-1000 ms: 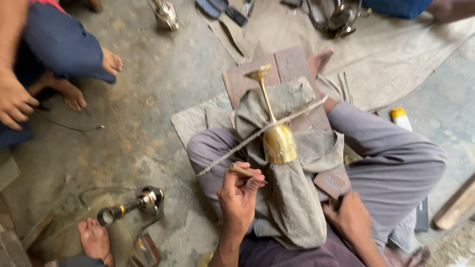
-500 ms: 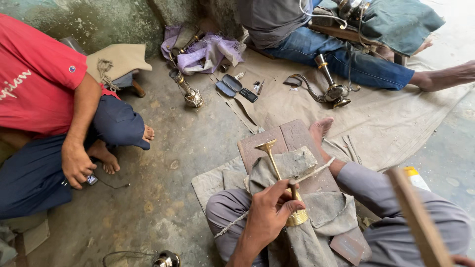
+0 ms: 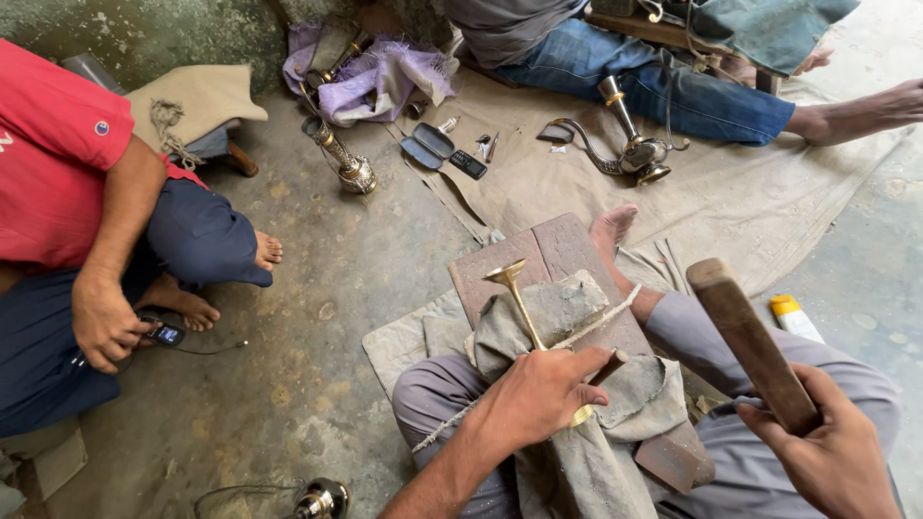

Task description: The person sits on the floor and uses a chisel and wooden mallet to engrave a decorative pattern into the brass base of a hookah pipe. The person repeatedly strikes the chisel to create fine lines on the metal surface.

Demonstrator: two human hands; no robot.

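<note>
I sit on the floor with a wooden board (image 3: pixel 567 252) across my lap. On the board, a grey cloth pad (image 3: pixel 558 317) holds a slim brass stemmed piece (image 3: pixel 517 288), tied down by a cord (image 3: pixel 601 320). My left hand (image 3: pixel 538 394) rests over the brass piece's lower end and pinches a small dark metal tool (image 3: pixel 608 366) against it. My right hand (image 3: pixel 827 452) grips a thick wooden handle (image 3: pixel 745 336) raised at the right; its head is out of view.
A person in a red shirt (image 3: pixel 58 163) sits at the left holding a small device. Another person in jeans (image 3: pixel 663 86) sits at the back on a tan sheet (image 3: pixel 731 202). Brass pieces (image 3: pixel 346 163) (image 3: pixel 635 144), a phone (image 3: pixel 468 164) and a yellow tube (image 3: pixel 793 315) lie around.
The view has swung up from my lap toward the people behind. My left hand has closed over the brass piece, and my right hand has raised the wooden handle into view.
</note>
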